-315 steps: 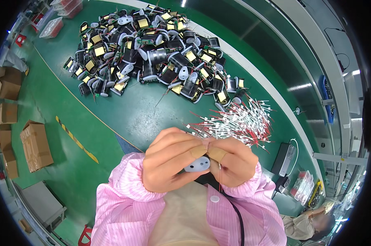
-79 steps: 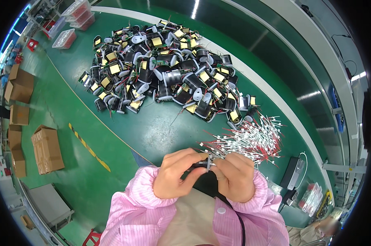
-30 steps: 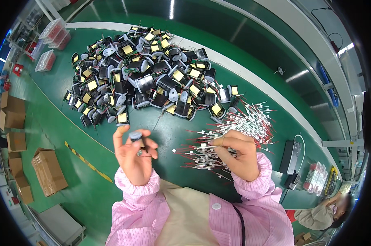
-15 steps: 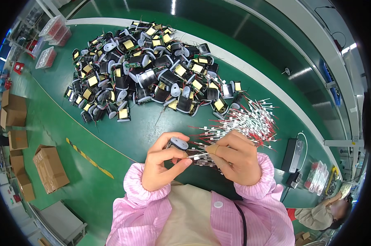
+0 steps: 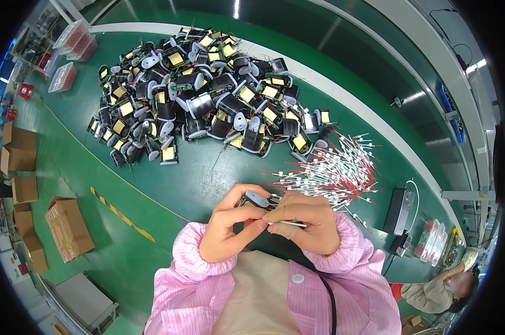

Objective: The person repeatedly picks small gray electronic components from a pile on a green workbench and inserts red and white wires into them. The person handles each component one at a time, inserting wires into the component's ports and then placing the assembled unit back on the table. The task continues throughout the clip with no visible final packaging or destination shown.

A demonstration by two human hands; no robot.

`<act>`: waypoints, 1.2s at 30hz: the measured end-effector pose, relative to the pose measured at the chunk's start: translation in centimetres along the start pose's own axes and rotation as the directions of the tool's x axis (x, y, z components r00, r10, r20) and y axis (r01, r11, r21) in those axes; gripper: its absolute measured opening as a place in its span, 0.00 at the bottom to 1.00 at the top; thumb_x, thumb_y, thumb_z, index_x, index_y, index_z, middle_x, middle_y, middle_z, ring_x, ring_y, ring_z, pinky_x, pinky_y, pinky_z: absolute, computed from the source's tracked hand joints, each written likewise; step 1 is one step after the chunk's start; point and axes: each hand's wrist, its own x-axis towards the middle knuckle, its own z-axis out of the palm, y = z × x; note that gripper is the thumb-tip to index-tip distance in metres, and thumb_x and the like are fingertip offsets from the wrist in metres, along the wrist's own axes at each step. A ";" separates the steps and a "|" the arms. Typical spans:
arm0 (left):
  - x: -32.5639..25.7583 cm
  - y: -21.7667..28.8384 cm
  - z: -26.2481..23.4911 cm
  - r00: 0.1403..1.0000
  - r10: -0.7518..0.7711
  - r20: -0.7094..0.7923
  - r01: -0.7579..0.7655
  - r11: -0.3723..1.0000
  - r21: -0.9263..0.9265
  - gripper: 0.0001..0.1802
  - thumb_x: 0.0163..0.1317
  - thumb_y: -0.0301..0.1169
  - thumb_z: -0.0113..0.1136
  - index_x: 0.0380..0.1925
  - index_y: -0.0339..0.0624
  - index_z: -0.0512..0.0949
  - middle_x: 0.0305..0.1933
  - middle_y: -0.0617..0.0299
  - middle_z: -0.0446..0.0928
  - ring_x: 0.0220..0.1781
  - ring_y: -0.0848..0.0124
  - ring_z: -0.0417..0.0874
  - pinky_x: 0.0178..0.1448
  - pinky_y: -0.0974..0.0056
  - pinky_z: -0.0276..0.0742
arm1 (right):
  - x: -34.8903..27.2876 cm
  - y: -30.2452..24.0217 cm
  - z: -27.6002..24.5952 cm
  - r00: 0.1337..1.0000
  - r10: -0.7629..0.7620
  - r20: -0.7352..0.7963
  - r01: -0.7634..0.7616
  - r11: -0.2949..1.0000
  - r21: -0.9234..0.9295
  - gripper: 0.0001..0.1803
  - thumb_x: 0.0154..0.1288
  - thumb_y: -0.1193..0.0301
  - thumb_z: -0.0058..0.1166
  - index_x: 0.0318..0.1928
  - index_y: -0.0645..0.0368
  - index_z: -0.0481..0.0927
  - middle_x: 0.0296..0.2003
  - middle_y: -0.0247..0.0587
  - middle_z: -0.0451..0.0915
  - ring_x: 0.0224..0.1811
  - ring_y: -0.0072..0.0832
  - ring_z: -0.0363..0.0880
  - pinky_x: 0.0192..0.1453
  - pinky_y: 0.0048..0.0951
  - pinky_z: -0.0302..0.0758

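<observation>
Grey-capped black module (image 5: pixel 257 199) sits grasped in the left hand (image 5: pixel 227 228); the right hand (image 5: pixel 313 220) pinches a thin white lead (image 5: pixel 297 225) just beside it — whether they touch is hard to tell. Beyond, red-and-white wires (image 5: pixel 342 170) lie piled, bare green tabletop (image 5: pixel 199 180) opens to their left, and heaped modules (image 5: pixel 199 106) crowd the left edge.

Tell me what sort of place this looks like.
Probably an electronics assembly workshop: a heap of black, grey-capped units with small green circuit boards among them, and a pile of red-and-white wire leads on a green bench.
</observation>
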 end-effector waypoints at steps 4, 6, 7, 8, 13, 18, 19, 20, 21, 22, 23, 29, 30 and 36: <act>0.0 0.2 -0.6 0.998 0.025 0.056 -0.020 0.995 -0.098 0.06 0.55 0.18 0.60 0.33 0.35 0.83 0.52 0.48 0.72 0.35 0.74 0.77 0.40 0.71 0.73 | 0.2 0.0 -1.0 0.998 0.070 0.008 -0.070 0.980 0.185 0.07 0.56 0.79 0.64 0.37 0.63 0.85 0.26 0.38 0.81 0.29 0.27 0.78 0.36 0.27 0.73; 0.1 0.3 -0.7 0.997 0.074 0.012 -0.072 0.992 -0.102 0.07 0.54 0.17 0.60 0.32 0.34 0.84 0.52 0.47 0.72 0.39 0.71 0.78 0.42 0.69 0.74 | -0.2 0.2 -1.2 0.992 0.129 0.002 -0.122 0.931 0.343 0.11 0.56 0.79 0.64 0.41 0.64 0.83 0.34 0.36 0.81 0.34 0.24 0.79 0.38 0.26 0.74; 0.1 0.4 -0.6 0.995 0.097 -0.010 -0.097 0.990 -0.100 0.07 0.54 0.17 0.59 0.32 0.34 0.84 0.52 0.46 0.72 0.41 0.69 0.78 0.44 0.69 0.74 | -0.2 -0.4 -1.0 0.981 0.192 -0.010 -0.167 0.879 0.446 0.12 0.56 0.79 0.64 0.42 0.63 0.82 0.36 0.35 0.80 0.35 0.24 0.79 0.38 0.26 0.74; 0.0 0.7 -0.4 0.995 0.086 -0.055 -0.091 0.991 -0.099 0.07 0.53 0.17 0.60 0.32 0.34 0.84 0.52 0.46 0.72 0.42 0.68 0.79 0.45 0.68 0.74 | -0.1 -0.7 -0.8 0.967 0.254 -0.014 -0.206 0.813 0.544 0.13 0.56 0.79 0.65 0.43 0.63 0.82 0.38 0.35 0.80 0.36 0.23 0.79 0.38 0.26 0.74; -0.4 1.4 0.7 0.986 0.066 -0.156 -0.062 0.998 0.028 0.07 0.51 0.17 0.61 0.30 0.34 0.84 0.53 0.44 0.72 0.43 0.65 0.79 0.48 0.64 0.75 | -0.2 0.2 0.5 0.971 0.232 0.062 -0.237 0.885 0.400 0.11 0.56 0.79 0.64 0.40 0.61 0.80 0.37 0.32 0.77 0.35 0.18 0.76 0.36 0.21 0.71; -0.4 1.3 0.6 0.985 0.124 -0.123 -0.107 0.985 0.136 0.05 0.51 0.21 0.62 0.29 0.33 0.84 0.52 0.42 0.72 0.44 0.64 0.77 0.50 0.63 0.72 | -0.4 0.2 1.0 0.982 0.178 -0.066 -0.157 0.958 0.238 0.06 0.55 0.81 0.63 0.34 0.60 0.82 0.31 0.33 0.77 0.29 0.17 0.73 0.31 0.19 0.67; -0.4 1.4 0.6 0.985 0.114 -0.128 -0.098 0.987 0.129 0.05 0.52 0.23 0.62 0.28 0.32 0.84 0.52 0.41 0.72 0.44 0.64 0.76 0.50 0.63 0.71 | -0.4 0.2 1.1 0.983 0.166 -0.075 -0.146 0.963 0.225 0.06 0.55 0.81 0.63 0.34 0.60 0.83 0.31 0.33 0.77 0.29 0.17 0.73 0.30 0.19 0.67; -0.4 1.5 0.6 0.987 0.106 -0.122 -0.091 0.989 0.120 0.05 0.52 0.23 0.62 0.28 0.32 0.84 0.52 0.41 0.72 0.44 0.64 0.76 0.50 0.63 0.71 | -0.3 0.1 1.1 0.984 0.155 -0.083 -0.134 0.968 0.212 0.06 0.54 0.81 0.63 0.34 0.60 0.83 0.31 0.33 0.78 0.28 0.17 0.73 0.30 0.20 0.67; -0.4 1.5 0.5 0.989 0.098 -0.115 -0.085 0.990 0.111 0.05 0.52 0.23 0.62 0.28 0.32 0.84 0.52 0.41 0.72 0.44 0.64 0.76 0.50 0.63 0.70 | -0.3 0.1 1.2 0.985 0.143 -0.092 -0.123 0.973 0.197 0.06 0.54 0.81 0.62 0.34 0.60 0.83 0.31 0.34 0.78 0.28 0.17 0.73 0.30 0.20 0.67; -0.4 1.5 0.5 0.990 0.090 -0.108 -0.079 0.992 0.102 0.05 0.52 0.23 0.62 0.28 0.32 0.84 0.52 0.41 0.72 0.44 0.64 0.76 0.50 0.63 0.70 | -0.3 0.2 1.2 0.987 0.132 -0.089 -0.112 0.974 0.197 0.07 0.54 0.81 0.62 0.34 0.59 0.84 0.30 0.34 0.78 0.28 0.18 0.73 0.30 0.20 0.67; -0.5 1.5 0.5 0.991 0.086 -0.102 -0.076 0.992 0.096 0.05 0.52 0.22 0.62 0.28 0.32 0.84 0.52 0.41 0.72 0.45 0.64 0.76 0.50 0.63 0.70 | -0.3 0.2 1.1 0.989 0.120 -0.085 -0.102 0.975 0.197 0.07 0.54 0.82 0.62 0.34 0.59 0.84 0.30 0.34 0.78 0.28 0.18 0.73 0.30 0.20 0.67; -0.3 1.6 0.1 0.989 0.130 -0.064 -0.120 0.983 0.141 0.07 0.50 0.18 0.61 0.30 0.34 0.85 0.53 0.44 0.73 0.44 0.63 0.79 0.49 0.64 0.74 | -0.4 0.3 1.2 0.990 0.097 -0.106 -0.068 0.965 0.252 0.08 0.53 0.84 0.60 0.35 0.63 0.83 0.30 0.36 0.78 0.30 0.21 0.73 0.33 0.20 0.67; -0.3 2.0 0.0 0.991 0.113 -0.075 -0.101 0.983 0.154 0.07 0.51 0.18 0.61 0.31 0.34 0.85 0.53 0.44 0.72 0.45 0.63 0.79 0.49 0.64 0.74 | -0.4 0.3 1.2 0.987 0.093 -0.128 -0.055 0.960 0.276 0.08 0.53 0.85 0.60 0.35 0.64 0.82 0.30 0.37 0.78 0.31 0.21 0.73 0.34 0.20 0.67; -0.5 1.4 0.3 0.957 0.196 -0.213 -0.150 0.965 0.217 0.12 0.60 0.29 0.57 0.35 0.29 0.83 0.53 0.41 0.72 0.37 0.68 0.78 0.42 0.67 0.74 | -0.6 0.2 1.2 0.937 0.262 -0.229 -0.120 0.861 0.494 0.07 0.57 0.87 0.58 0.36 0.67 0.81 0.32 0.37 0.77 0.35 0.22 0.74 0.38 0.22 0.69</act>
